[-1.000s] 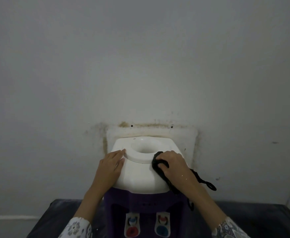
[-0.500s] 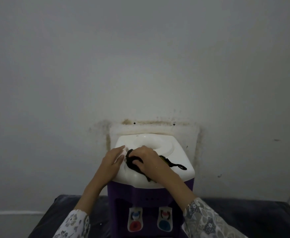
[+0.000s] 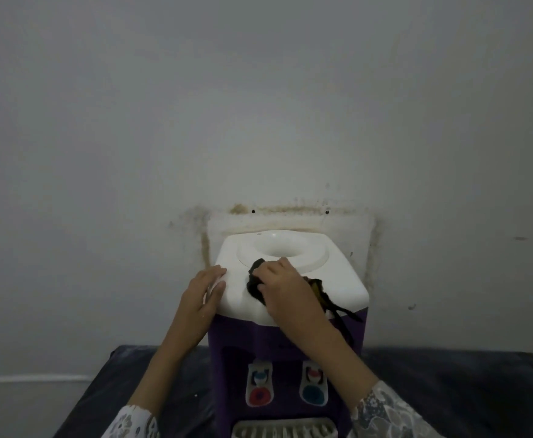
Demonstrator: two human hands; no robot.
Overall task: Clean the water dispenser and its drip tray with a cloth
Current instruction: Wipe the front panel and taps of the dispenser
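Note:
A small water dispenser (image 3: 338, 276) with a white top and a purple body stands against the wall. Its round bottle well sits at the back of the top. My right hand (image 3: 282, 287) presses a dark cloth (image 3: 254, 284) onto the front middle of the white top, and loose cloth ends trail to the right (image 3: 338, 306). My left hand (image 3: 203, 294) lies flat with fingers apart on the top's left edge. Below are a red tap (image 3: 259, 392), a blue tap (image 3: 313, 388) and the slotted white drip tray (image 3: 282, 430) at the bottom edge of the view.
The dispenser stands on a dark covered table (image 3: 448, 390). The grey wall (image 3: 259, 121) behind it carries a brown stained outline just above and beside the dispenser.
My right hand swept the cloth from the top's right side to the left, then back to the front middle. My left hand slid a little down the left edge. The camera tilted down, showing the drip tray.

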